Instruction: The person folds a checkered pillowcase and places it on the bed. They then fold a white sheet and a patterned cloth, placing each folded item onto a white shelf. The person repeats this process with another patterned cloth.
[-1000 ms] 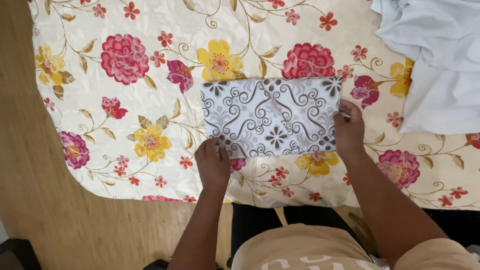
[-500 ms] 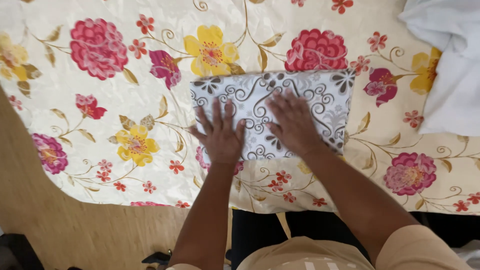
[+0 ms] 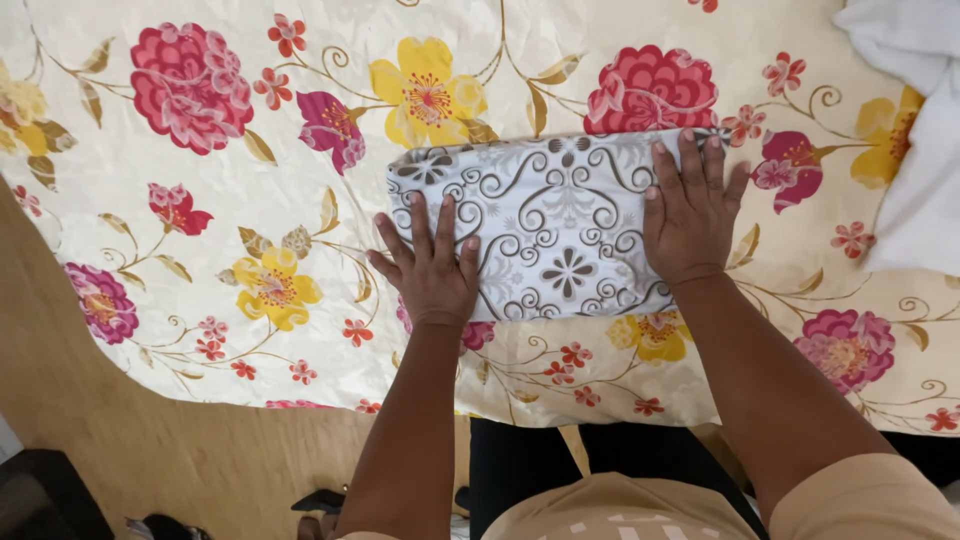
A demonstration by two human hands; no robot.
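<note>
A folded cloth [image 3: 560, 225], white with grey and dark scroll patterns, lies flat on a cream bedspread [image 3: 250, 180] printed with red, pink and yellow flowers. My left hand [image 3: 430, 265] rests palm down on the cloth's left end, fingers spread. Flat on the cloth's right end lies my right hand [image 3: 690, 210], its fingers reaching the far edge. Neither hand grips anything.
A heap of white fabric [image 3: 910, 130] lies at the far right of the bed. The bedspread's near edge hangs over a wooden floor [image 3: 80, 430] at the left and bottom. Dark objects [image 3: 40, 500] sit on the floor at the lower left.
Both hands moved from the cloth's near corners onto its top, came together at the middle, then slid apart to the two ends. The camera moved closer.
</note>
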